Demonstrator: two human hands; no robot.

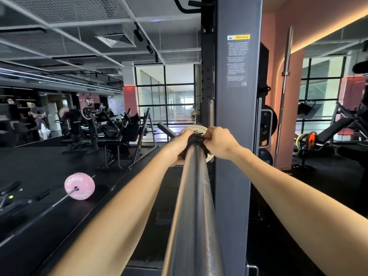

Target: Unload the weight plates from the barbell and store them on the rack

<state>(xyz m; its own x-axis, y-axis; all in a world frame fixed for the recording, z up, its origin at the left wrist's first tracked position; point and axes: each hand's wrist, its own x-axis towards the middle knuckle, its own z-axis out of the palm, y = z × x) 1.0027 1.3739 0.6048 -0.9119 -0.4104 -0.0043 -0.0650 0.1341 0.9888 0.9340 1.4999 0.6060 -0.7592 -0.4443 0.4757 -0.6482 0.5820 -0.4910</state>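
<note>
The barbell sleeve runs away from me, up the middle of the view. A black collar clamp sits on it against a pale weight plate. My left hand grips the clamp from the left. My right hand grips it from the right, fingers curled over its top. The plate is mostly hidden behind both hands and the clamp.
The grey rack upright stands just right of the sleeve. Dark plates hang on rack pegs behind it. A pink plate on another barbell lies on the floor at left. Benches stand beyond. A spare bar leans on the wall.
</note>
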